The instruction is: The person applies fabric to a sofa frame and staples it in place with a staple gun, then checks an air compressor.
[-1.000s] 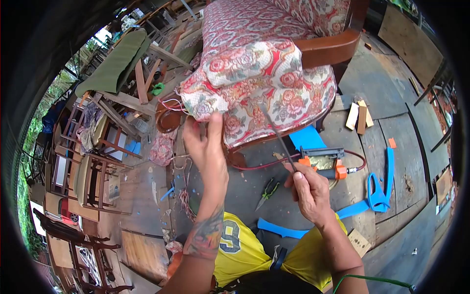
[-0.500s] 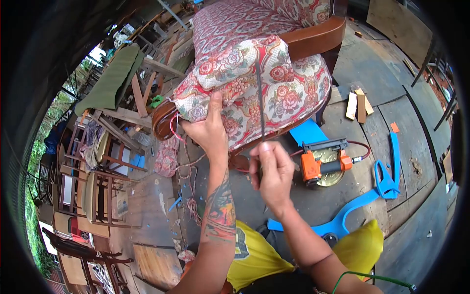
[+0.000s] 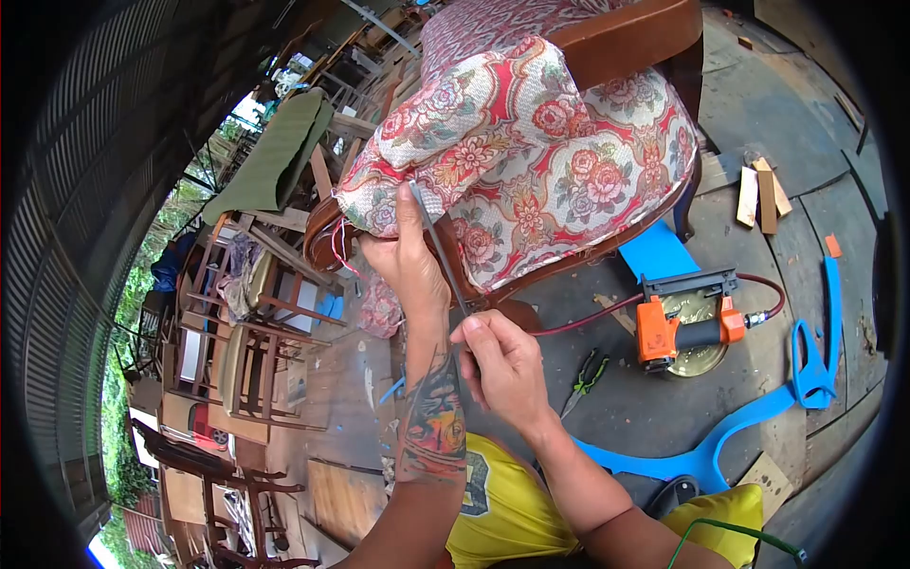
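In the head view, my left hand (image 3: 409,261) pinches the floral fabric (image 3: 483,133) at the front corner of an upholstered seat, thumb on top and fingers curled under. My right hand (image 3: 504,368) grips one end of a long, thin, dark metal rod (image 3: 442,247). The rod slants up and left, its far end beside my left thumb at the fabric. Roses and red bands pattern the cloth, which bulges in a padded fold under the wooden armrest (image 3: 630,40). Pink and white cords (image 3: 339,242) hang from the corner, left of my left hand.
An orange nail gun (image 3: 697,322) with a red hose lies on the floor to the right. Near it are green-handled pliers (image 3: 588,375), a blue strip (image 3: 701,457) and wood offcuts (image 3: 766,199). Wooden chair frames (image 3: 246,370) crowd the left, below a green pad (image 3: 270,152).
My right hand has moved left and lower with the rod. The rod has swung from near upright to a left slant, its tip now by my left thumb. The view has shifted left.
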Tool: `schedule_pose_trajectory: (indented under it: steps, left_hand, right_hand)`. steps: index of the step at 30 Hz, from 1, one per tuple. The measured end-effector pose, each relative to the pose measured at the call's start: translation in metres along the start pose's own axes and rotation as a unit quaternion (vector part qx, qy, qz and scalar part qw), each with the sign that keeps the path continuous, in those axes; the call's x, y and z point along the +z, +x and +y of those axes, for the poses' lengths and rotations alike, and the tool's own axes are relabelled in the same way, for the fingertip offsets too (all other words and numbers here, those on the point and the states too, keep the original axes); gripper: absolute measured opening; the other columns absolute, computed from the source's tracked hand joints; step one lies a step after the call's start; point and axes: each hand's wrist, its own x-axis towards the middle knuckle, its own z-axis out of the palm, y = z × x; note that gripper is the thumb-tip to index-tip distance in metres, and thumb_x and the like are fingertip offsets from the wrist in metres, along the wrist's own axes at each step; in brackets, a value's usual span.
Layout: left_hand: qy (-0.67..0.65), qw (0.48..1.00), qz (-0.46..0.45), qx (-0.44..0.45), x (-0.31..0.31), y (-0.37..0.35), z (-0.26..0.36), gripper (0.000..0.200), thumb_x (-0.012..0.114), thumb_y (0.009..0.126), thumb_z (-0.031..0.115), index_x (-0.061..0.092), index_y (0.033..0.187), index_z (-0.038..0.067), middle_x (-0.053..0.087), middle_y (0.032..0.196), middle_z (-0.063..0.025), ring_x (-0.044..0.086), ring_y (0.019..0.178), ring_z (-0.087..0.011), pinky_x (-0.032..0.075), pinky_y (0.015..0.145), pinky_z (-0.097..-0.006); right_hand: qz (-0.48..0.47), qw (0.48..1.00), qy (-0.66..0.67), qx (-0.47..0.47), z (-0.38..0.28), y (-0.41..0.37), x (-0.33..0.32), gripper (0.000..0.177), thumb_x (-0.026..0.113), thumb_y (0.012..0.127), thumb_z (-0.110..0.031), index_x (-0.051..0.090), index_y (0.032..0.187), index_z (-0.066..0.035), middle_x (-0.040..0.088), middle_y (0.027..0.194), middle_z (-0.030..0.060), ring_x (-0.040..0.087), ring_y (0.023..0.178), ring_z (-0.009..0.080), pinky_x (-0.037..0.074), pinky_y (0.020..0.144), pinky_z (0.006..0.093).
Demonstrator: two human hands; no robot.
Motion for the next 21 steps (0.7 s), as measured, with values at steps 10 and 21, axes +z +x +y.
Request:
schedule_pose_trajectory:
  steps: [10,21]
  left_hand:
    - [-0.088,0.995,-0.021,-0.04,0.011,-0.002,0.012,0.035,0.071,0.088,0.007,0.058,0.118,-0.002,0.065,0.109,-0.0099,0.064,0.095,-0.0181,0.051,0.085,-0.0336]
    - [-0.104,0.989,-0.018,-0.106,0.002,0.003,0.012,0.034,0.072,0.086,0.006,0.059,0.116,-0.001,0.066,0.109,-0.0083,0.064,0.094,-0.0167,0.052,0.084,-0.0326]
  right_hand:
    - [-0.056,0.988,0.111,0.09,-0.016,0.009,-0.002,0.031,0.046,0.103,-0.029,0.058,0.092,-0.002,0.049,0.059,0.0005,0.043,0.04,0.006,0.033,0.034,0.0227]
    - [-0.059,0.988,0.108,0.089,-0.018,0.009,-0.001,0.032,0.047,0.102,-0.031,0.057,0.091,-0.003,0.049,0.058,0.0003,0.042,0.039,0.0063,0.031,0.033,0.0226]
